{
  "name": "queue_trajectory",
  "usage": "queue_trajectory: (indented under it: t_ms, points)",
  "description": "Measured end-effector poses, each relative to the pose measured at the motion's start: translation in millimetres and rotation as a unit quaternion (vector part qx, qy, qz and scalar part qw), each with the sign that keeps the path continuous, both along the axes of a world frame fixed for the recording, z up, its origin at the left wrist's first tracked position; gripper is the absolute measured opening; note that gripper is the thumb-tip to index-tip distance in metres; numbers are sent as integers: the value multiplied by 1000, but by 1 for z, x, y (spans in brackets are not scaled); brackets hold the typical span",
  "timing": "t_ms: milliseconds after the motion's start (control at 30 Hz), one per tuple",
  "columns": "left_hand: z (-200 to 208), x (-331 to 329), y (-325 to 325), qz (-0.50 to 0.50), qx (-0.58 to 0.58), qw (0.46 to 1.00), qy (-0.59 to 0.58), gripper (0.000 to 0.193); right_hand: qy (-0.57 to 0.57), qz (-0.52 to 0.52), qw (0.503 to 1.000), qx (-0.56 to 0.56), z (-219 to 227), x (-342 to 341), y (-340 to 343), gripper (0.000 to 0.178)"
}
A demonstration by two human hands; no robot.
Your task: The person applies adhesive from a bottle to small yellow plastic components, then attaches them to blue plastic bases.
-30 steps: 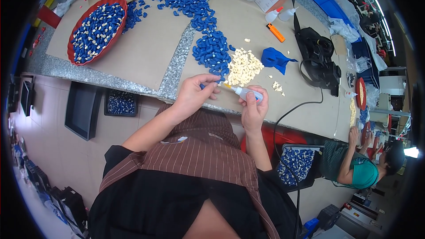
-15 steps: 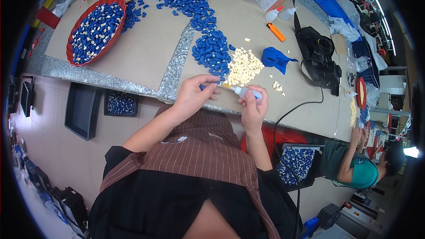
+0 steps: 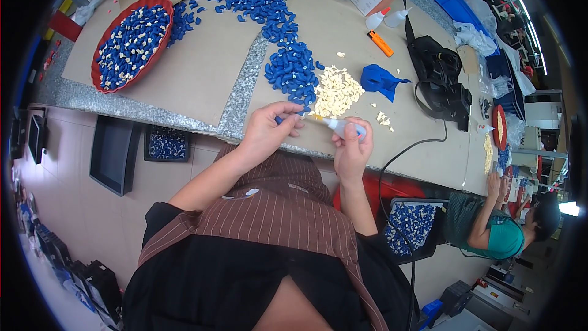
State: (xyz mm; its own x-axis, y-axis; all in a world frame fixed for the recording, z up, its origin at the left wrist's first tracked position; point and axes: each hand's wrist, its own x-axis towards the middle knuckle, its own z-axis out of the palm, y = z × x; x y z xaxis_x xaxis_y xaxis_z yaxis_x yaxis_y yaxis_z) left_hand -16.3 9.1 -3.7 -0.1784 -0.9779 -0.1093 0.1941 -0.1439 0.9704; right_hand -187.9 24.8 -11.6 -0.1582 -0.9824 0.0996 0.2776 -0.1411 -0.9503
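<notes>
My left hand (image 3: 267,130) is closed near the table's front edge, its fingertips pinching small blue curved pieces (image 3: 279,121). Facing it, my right hand (image 3: 352,154) grips a small whitish squeeze bottle (image 3: 338,125), whose yellowish nozzle points left toward the left fingertips. A small gap seems to lie between nozzle and fingers; whether a drop hangs there is too small to tell. Just beyond my left hand spreads a heap of blue curved pieces (image 3: 290,72). Beside it, past the bottle, lies a pile of cream-coloured chips (image 3: 337,92).
A red scalloped bowl (image 3: 167,32) of mixed blue and cream pieces stands at left. To the right are a crumpled blue wrapper (image 3: 381,82), an orange lighter-like object (image 3: 380,43), bottles (image 3: 397,18) and black strapped gear (image 3: 436,64) with a cable. A co-worker (image 3: 503,238) sits far right.
My right hand has drawn the bottle slightly to the right, turning it a little, so its nozzle is farther from the left fingertips. My left hand has barely moved.
</notes>
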Motion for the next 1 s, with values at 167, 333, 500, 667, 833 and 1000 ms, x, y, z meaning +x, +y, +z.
queue_trajectory:
  t_ms: [167,333,500,667,833,1000]
  points:
    - [0,0,-1,-13,-6,1000,3,21,-221,12,972,81,15,-11,-7,21]
    - [5,-1,1,-38,26,999,3,21,-8,32,997,70,28,-29,-13,26]
    - [1,-11,9,-65,7,998,-5,21,203,31,971,126,22,-41,-20,29]
    - [-2,-12,8,-58,1,998,4,20,508,-46,850,134,27,-15,-19,21]
    - [-4,-13,9,-43,-18,999,-18,20,563,-70,818,97,24,-5,-22,18]
    - [-2,-13,9,-48,-3,999,-4,20,328,33,928,172,27,-10,-15,14]
